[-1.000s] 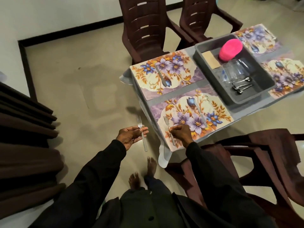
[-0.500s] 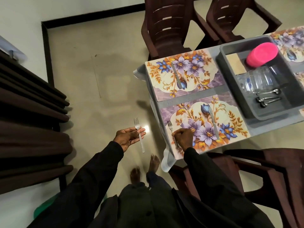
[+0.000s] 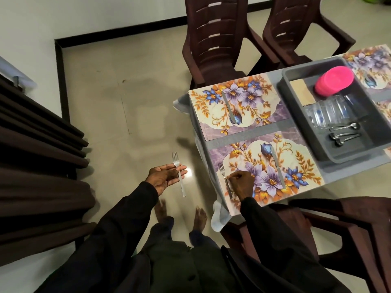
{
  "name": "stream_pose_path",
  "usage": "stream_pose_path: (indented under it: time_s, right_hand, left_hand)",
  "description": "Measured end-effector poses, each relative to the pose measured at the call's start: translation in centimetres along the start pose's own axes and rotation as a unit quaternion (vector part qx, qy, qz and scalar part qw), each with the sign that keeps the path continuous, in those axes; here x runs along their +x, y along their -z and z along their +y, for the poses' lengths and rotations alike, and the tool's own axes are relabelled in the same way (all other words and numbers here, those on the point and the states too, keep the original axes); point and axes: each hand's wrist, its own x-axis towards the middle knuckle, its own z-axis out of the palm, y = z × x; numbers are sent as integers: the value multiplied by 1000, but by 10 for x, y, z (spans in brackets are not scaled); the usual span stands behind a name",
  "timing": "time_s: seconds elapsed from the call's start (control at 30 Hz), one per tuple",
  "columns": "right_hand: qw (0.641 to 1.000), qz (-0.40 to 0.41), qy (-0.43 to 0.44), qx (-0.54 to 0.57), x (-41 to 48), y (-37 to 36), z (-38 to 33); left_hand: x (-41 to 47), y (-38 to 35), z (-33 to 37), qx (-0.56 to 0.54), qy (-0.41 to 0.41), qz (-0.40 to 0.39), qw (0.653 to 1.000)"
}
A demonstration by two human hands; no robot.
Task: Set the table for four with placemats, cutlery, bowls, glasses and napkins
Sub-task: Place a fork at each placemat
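My right hand [image 3: 241, 185] pinches the handle of a fork [image 3: 222, 171] that lies on the left edge of the near floral placemat [image 3: 300, 166]. A knife [image 3: 277, 168] rests on that mat's right half. My left hand [image 3: 167, 176] is off the table, palm up over the floor, holding a second fork [image 3: 179, 176] across its fingers. The far placemat [image 3: 264, 96] carries only a knife [image 3: 229, 107]. A grey tub [image 3: 338, 158] on the table holds pink bowls [image 3: 334, 80], glasses [image 3: 330, 111], spoons [image 3: 342, 133] and folded napkins [image 3: 301, 92].
More floral placemats [image 3: 372, 64] lie beyond the tub at the right. Two brown plastic chairs [image 3: 215, 39] stand at the table's far side and another [image 3: 349, 229] at the near side by my right arm. A stack of dark chairs [image 3: 42, 166] fills the left.
My view has swung left and nearer the table corner. My right hand stays on the fork at the near mat's left edge. My left hand keeps its fork.
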Motion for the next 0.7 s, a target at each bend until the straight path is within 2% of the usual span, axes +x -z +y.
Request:
stream_pose_path:
  time_s: [0.1, 0.2, 0.3, 0.43, 0.57, 0.7]
  right_hand:
    - [999, 19, 5, 46, 1, 1, -22]
    - [995, 1, 13, 98, 2, -10, -57]
    - [981, -57, 21, 186, 2, -32, -99]
    - [930, -164, -8, 330, -3, -61, -172]
    - [912, -205, -44, 352, 3, -82, -233]
    - [932, -181, -52, 311, 19, -95, -276]
  left_hand:
    - [12, 5, 20, 8, 1, -9, 1000]
    - [29, 8, 44, 9, 8, -17, 1000]
    - [46, 7, 75, 21, 23, -43, 999]
    - [68, 8, 128, 57, 35, -89, 994]
    - [87, 10, 176, 78, 36, -99, 991]
    - [106, 6, 217, 104, 35, -120, 987]
